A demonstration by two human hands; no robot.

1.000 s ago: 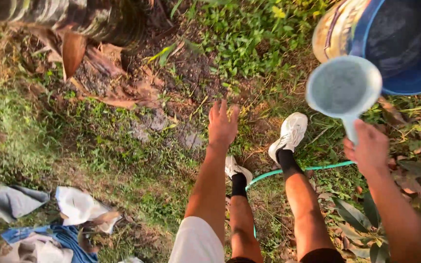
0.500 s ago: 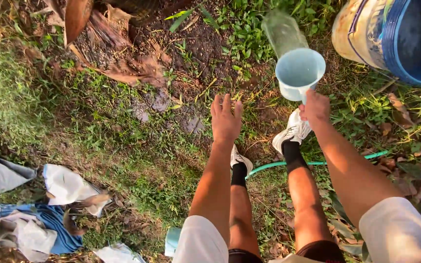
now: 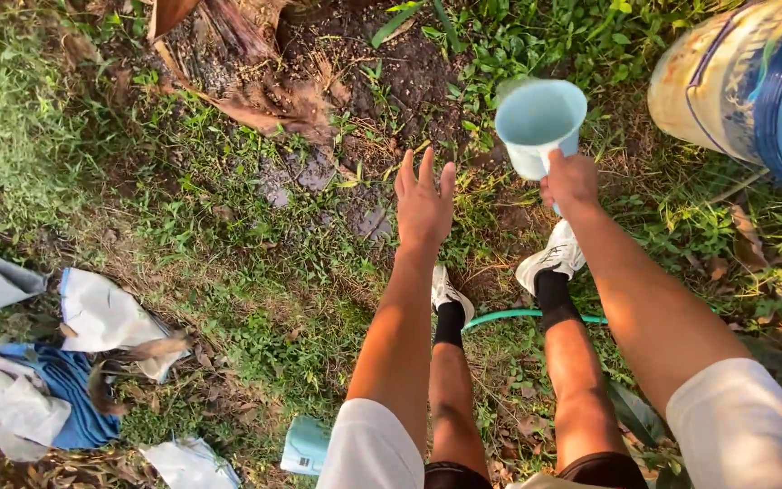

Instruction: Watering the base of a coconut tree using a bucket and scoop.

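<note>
My right hand (image 3: 570,181) grips the handle of a light blue plastic dipper (image 3: 538,125), held out over the grass with its mouth tipped toward me. My left hand (image 3: 424,205) hangs empty beside it, fingers spread, over a patch of dark soil. Below the hands are my two legs in black socks and white sneakers (image 3: 549,258), standing on grass.
A big blue bucket with a pale printed outer wall (image 3: 726,86) stands at the top right. A green hose (image 3: 518,315) runs behind my feet. Crumpled cloths, white, grey and blue (image 3: 56,380), lie at the lower left. Dry palm fronds (image 3: 255,91) lie at the top.
My right hand swung the dipper from beside the bucket leftward and forward, closer to my left hand. The view shifted slightly; my left hand stayed spread.
</note>
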